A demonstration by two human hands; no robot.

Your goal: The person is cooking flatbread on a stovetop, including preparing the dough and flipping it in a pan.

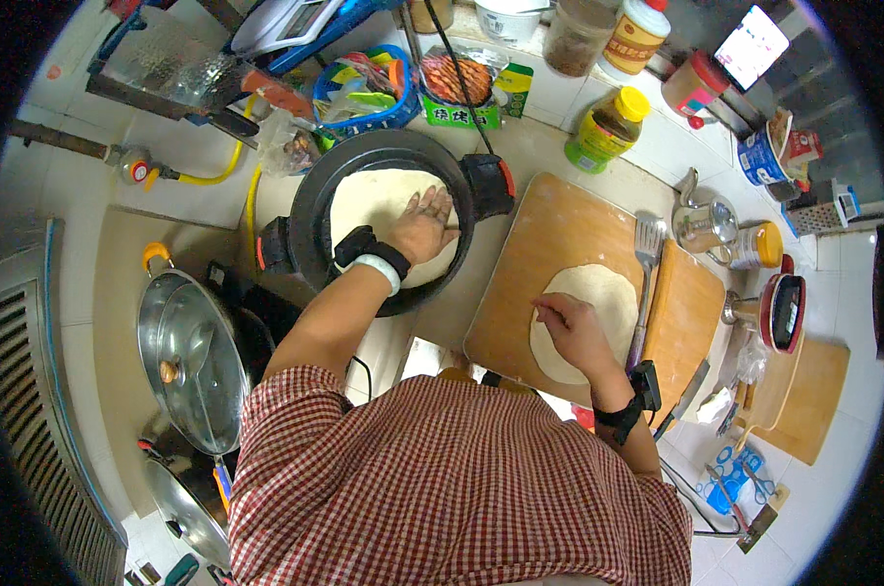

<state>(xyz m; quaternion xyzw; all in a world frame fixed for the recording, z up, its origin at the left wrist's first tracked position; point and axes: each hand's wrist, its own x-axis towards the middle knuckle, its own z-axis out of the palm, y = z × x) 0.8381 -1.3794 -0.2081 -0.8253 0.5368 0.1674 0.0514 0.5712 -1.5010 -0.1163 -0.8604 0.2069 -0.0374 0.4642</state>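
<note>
My left hand [421, 227] lies spread, palm down, on a pale round of dough [369, 201]. That dough covers most of the floor of a black electric pan [306, 220] with two side handles. Over a wooden board [537, 227] is my right hand [572, 331], its fingers curled in and nothing visible between them. Beneath it a second flat dough round [603, 289] rests on the board; whether the hand touches this dough I cannot tell. A slotted metal spatula [648, 238] lies along the board's right side, close to the second round.
Behind the pan stand a blue basket [405, 110] of packets and a green-labelled tub [457, 80]. A yellow-capped bottle [610, 128] stands beyond the board. A glass-lidded pot [185, 359] is at left. A knife [687, 395] lies right of the board, and a kettle [706, 220] stands farther back.
</note>
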